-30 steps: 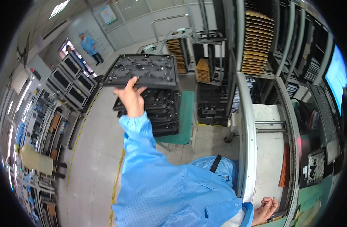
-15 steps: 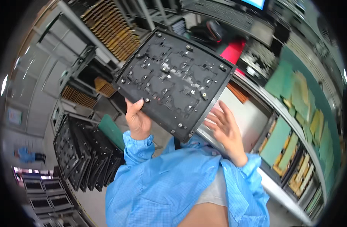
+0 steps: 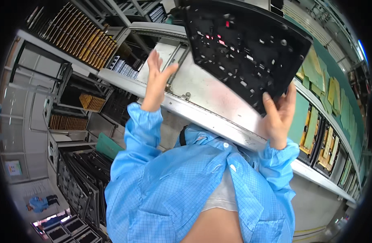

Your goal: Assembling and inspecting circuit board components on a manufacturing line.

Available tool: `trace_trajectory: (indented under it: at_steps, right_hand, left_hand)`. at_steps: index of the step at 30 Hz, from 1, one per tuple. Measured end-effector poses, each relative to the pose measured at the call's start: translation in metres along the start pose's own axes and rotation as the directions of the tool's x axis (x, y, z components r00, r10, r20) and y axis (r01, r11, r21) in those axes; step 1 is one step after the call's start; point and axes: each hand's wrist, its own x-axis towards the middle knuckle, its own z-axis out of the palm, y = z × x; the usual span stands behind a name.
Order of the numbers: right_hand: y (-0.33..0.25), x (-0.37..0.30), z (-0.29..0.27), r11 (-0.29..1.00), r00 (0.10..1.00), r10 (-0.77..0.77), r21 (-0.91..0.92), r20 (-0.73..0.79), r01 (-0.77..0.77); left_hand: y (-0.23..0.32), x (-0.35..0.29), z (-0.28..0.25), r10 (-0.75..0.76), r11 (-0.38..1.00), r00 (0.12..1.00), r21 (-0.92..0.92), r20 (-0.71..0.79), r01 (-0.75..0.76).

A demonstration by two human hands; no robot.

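Observation:
A black rectangular fixture plate (image 3: 242,48) with raised edges, small cut-outs and metal studs is held up at a tilt over the workbench (image 3: 218,95). My right hand (image 3: 280,115) grips its lower right corner, the thumb on the face towards me and the fingers partly hidden behind. Light and some red show through the holes. To the left of the plate, apart from it, my left hand (image 3: 157,81) is raised over the bench edge. Its fingers are spread and nothing is in it.
Racks of slotted brown boards (image 3: 78,36) stand at the upper left. Several black plates (image 3: 78,186) lean upright at the lower left, by a green panel (image 3: 109,146). Green sheets (image 3: 336,93) cover the right side, with yellow-framed boards (image 3: 328,146) below.
The black plate has swung up, away and to the right. My left hand has let go of it and moved apart, while my right hand, open before, now grips its corner.

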Motion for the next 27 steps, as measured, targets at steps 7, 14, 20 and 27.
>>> trace_trajectory:
  at_steps: [7,14,20,27]
  right_hand:
    - [-0.025,0.037,-0.004,0.863,0.961,-0.060,-0.470,0.270,0.186]
    - [-0.026,0.049,0.004,0.776,0.833,-0.169,-0.450,0.526,0.442]
    - [-0.018,0.032,-0.011,0.694,0.854,-0.514,-0.543,0.085,0.472]
    - [0.045,-0.039,0.004,0.957,0.957,0.264,0.156,-0.119,-0.245]
  left_hand:
    - [0.064,0.016,0.050,0.842,0.254,0.422,0.444,0.337,-0.859]
    - [0.118,-0.005,0.103,0.478,-0.269,0.310,0.473,0.822,-0.839]
    - [0.118,0.058,0.089,0.494,-0.388,0.324,0.538,0.807,-0.748]
    - [0.132,0.079,0.035,0.432,0.639,0.832,0.532,0.349,-0.555]
